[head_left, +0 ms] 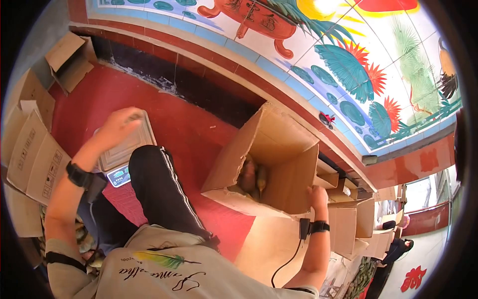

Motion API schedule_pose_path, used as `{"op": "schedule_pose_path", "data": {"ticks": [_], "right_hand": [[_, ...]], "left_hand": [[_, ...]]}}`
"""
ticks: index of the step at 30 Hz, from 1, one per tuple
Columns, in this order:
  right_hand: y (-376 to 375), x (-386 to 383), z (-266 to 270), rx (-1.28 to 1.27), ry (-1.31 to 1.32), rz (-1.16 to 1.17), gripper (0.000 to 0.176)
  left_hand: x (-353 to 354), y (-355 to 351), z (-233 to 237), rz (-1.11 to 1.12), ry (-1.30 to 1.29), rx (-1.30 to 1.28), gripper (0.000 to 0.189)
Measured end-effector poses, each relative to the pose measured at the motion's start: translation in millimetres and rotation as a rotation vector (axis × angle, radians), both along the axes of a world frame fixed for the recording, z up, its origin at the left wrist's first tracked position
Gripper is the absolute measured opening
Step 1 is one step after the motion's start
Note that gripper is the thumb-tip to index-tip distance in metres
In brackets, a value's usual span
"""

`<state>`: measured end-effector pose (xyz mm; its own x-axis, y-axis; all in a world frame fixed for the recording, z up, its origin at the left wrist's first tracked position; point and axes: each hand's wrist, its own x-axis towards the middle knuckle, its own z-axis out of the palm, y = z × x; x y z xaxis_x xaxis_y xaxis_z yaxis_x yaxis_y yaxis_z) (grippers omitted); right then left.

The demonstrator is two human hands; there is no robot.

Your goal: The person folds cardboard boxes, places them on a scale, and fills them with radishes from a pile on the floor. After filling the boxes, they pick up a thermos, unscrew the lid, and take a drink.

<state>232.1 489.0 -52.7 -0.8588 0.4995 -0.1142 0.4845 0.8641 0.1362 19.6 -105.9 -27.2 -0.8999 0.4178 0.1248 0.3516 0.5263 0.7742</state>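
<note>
My left hand (121,128) is over a clear, shallow tray (130,148), its fingers stretched out, slightly blurred, with nothing visible in them. The tray sits on a digital scale (119,176) with a lit display. My right hand (317,196) grips the near right edge of an open cardboard box (291,167), which stands tilted toward me. Several brownish, rounded, elongated things (249,175) lie at the bottom of the box, too shadowed to name.
Cardboard boxes (37,154) stand at the left, and another open one (72,57) is in the far corner. More boxes (348,219) line the wall at the right. A painted tile wall (279,65) runs behind. A person (396,250) in dark clothes is far right.
</note>
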Motion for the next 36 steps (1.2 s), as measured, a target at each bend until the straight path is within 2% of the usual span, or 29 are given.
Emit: {"op": "schedule_pose_path", "data": {"ticks": [4,6,8,10,12,14,16,18,21,23,25,26,28,30,31,32,34,36], "right_hand": [[13,-20,5,0.050,-0.030,-0.059,0.039],[23,-27,5,0.072,-0.049,-0.102,0.036],[41,-35,-7,0.094,-0.152,-0.098,0.033],[14,-50,13,0.144,-0.185,-0.106,0.030],[-19,-76,39,0.220,-0.076,-0.021,0.030],[-59,-104,57,0.117,0.115,0.129,0.030],[-112,-140,79,-0.139,0.304,0.210,0.033],[-154,-176,84,-0.305,0.359,0.333,0.034],[-221,-225,85,-0.375,0.398,0.508,0.030],[-244,-260,60,-0.398,0.416,0.577,0.029],[-257,-301,16,-0.728,0.478,0.504,0.030],[-268,-311,2,-0.737,0.474,0.526,0.030],[-283,-317,-31,-1.041,0.446,0.197,0.029],[-258,-340,-117,-0.910,0.388,0.149,0.029],[-256,-330,-139,-0.679,0.401,0.224,0.029],[-258,-316,-157,-0.446,0.411,0.295,0.030],[-267,-277,-166,-0.416,0.310,0.200,0.028],[-264,-249,-185,-0.238,0.218,0.144,0.026]], "left_hand": [[25,-81,-11,0.233,-0.010,-0.108,0.022],[44,-115,-27,0.325,0.140,-0.266,0.023],[68,-141,-43,0.444,0.157,-0.240,0.026],[91,-158,-60,0.521,0.183,-0.268,0.028],[107,-167,-72,0.601,0.211,-0.298,0.030],[116,-172,-81,0.641,0.261,-0.328,0.033],[119,-164,-71,0.622,0.303,-0.370,0.033],[122,-162,-65,0.609,0.351,-0.418,0.033],[127,-166,-70,0.615,0.338,-0.380,0.036],[131,-167,-70,0.632,0.346,-0.379,0.037],[135,-166,-69,0.654,0.350,-0.367,0.040],[137,-167,-66,0.676,0.350,-0.374,0.040],[140,-166,-60,0.619,0.392,-0.438,0.044],[144,-163,-57,0.622,0.385,-0.451,0.046],[145,-162,-55,0.617,0.388,-0.461,0.046],[145,-161,-53,0.610,0.393,-0.471,0.046],[146,-164,-53,0.611,0.392,-0.460,0.045],[149,-163,-54,0.629,0.402,-0.473,0.045]]}}
